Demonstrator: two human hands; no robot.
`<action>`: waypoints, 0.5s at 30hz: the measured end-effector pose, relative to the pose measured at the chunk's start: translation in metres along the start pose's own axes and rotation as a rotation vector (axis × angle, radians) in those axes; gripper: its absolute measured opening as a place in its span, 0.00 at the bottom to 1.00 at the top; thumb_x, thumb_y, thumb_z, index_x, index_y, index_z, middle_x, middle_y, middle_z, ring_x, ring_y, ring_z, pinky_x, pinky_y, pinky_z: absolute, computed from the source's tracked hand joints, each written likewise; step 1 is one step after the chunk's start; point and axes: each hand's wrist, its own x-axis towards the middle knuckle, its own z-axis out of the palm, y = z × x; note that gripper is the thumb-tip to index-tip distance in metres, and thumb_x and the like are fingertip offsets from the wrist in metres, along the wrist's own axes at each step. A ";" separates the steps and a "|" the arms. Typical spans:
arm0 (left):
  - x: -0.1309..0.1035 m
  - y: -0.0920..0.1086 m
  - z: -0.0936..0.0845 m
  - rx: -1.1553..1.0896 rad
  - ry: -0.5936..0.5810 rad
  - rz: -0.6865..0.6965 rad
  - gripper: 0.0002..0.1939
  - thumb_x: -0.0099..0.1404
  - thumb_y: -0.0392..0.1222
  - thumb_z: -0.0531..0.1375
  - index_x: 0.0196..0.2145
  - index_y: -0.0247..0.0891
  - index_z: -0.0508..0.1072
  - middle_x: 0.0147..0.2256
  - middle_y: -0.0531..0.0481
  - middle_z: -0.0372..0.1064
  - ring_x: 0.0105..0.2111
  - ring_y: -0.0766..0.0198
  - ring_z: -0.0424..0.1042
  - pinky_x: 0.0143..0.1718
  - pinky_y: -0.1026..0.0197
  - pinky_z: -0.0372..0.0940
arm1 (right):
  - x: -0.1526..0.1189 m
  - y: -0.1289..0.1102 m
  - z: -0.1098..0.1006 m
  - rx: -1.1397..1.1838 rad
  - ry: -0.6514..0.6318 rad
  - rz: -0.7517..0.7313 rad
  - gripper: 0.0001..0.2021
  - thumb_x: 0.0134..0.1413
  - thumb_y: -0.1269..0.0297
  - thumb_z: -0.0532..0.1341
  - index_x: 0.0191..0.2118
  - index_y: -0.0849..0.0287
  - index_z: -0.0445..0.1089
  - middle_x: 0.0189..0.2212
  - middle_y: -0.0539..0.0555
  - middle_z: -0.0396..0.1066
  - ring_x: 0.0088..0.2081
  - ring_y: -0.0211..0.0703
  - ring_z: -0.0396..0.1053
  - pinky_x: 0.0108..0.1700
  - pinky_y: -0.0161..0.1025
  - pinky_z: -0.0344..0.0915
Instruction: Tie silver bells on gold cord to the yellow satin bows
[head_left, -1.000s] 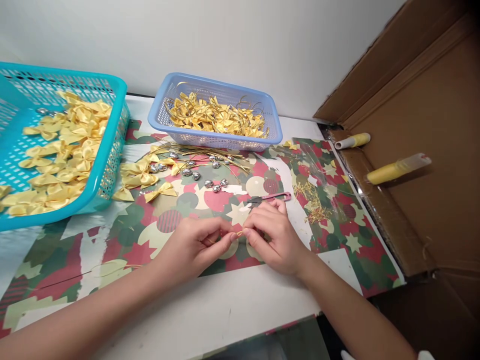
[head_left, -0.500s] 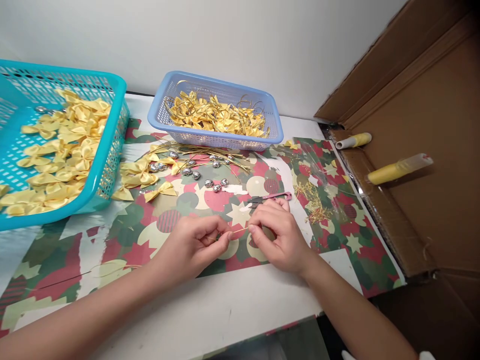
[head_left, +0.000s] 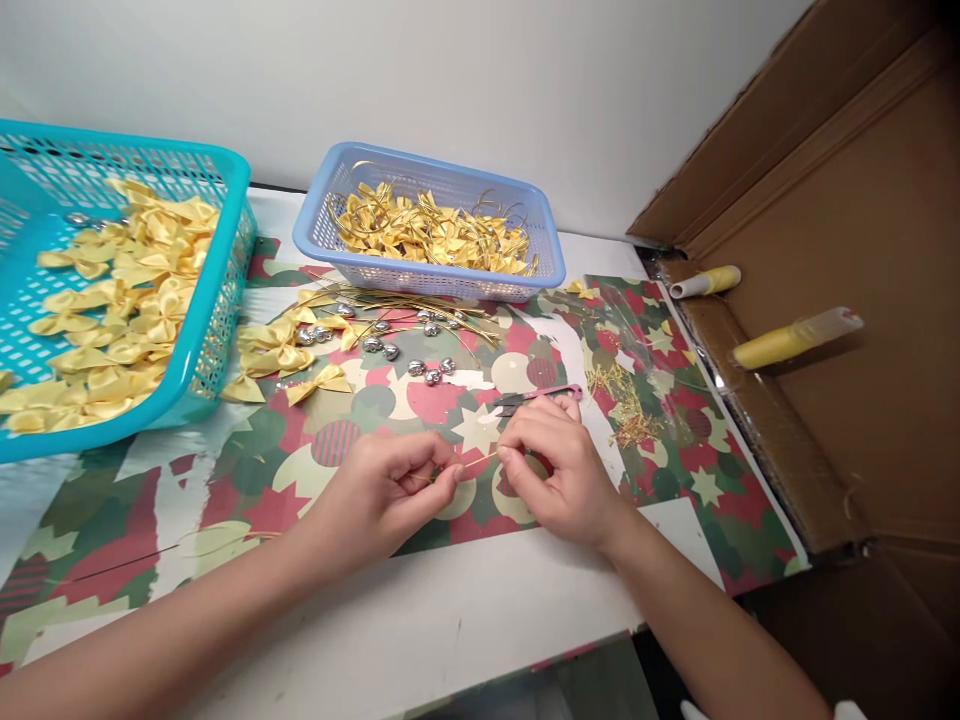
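Note:
A thin gold cord stretches between my two hands, low over the patterned paper. My left hand pinches one part of it between thumb and fingers. At the other end, my right hand grips it with thumb and forefinger. Just behind my right hand lie small snips with a pink handle, partly covered by the fingers. Several silver bells rest beyond my hands, beside yellow ribbon bows and a bunch of gold cords.
On the left stands a turquoise basket with yellow bows. A blue basket at the back holds bows with gold cords. Gold cord scraps lie to the right. Cardboard with two yellow-wrapped tubes borders the right side.
Both hands keep their pinch on the cord and have hardly moved; the stretch of cord between them looks very slightly longer. The whole view has shifted a little.

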 end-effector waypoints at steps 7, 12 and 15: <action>-0.002 -0.005 0.001 -0.020 -0.002 -0.046 0.13 0.67 0.43 0.54 0.27 0.34 0.70 0.17 0.59 0.48 0.17 0.74 0.45 0.16 0.68 0.42 | 0.003 0.003 -0.005 0.001 -0.012 0.031 0.10 0.57 0.71 0.52 0.25 0.58 0.61 0.22 0.47 0.65 0.30 0.39 0.59 0.41 0.43 0.49; -0.001 -0.005 0.001 -0.056 0.013 -0.067 0.14 0.66 0.45 0.55 0.28 0.34 0.70 0.16 0.60 0.45 0.16 0.73 0.45 0.16 0.68 0.41 | 0.003 0.008 -0.011 -0.038 0.038 0.043 0.11 0.59 0.70 0.51 0.25 0.57 0.60 0.23 0.47 0.67 0.31 0.39 0.60 0.42 0.44 0.49; -0.002 -0.004 0.002 -0.068 0.033 -0.069 0.14 0.66 0.46 0.55 0.28 0.34 0.71 0.16 0.61 0.44 0.16 0.73 0.44 0.16 0.68 0.42 | 0.002 0.009 -0.013 -0.045 0.091 0.045 0.11 0.59 0.70 0.52 0.26 0.57 0.60 0.24 0.46 0.67 0.31 0.38 0.60 0.41 0.43 0.49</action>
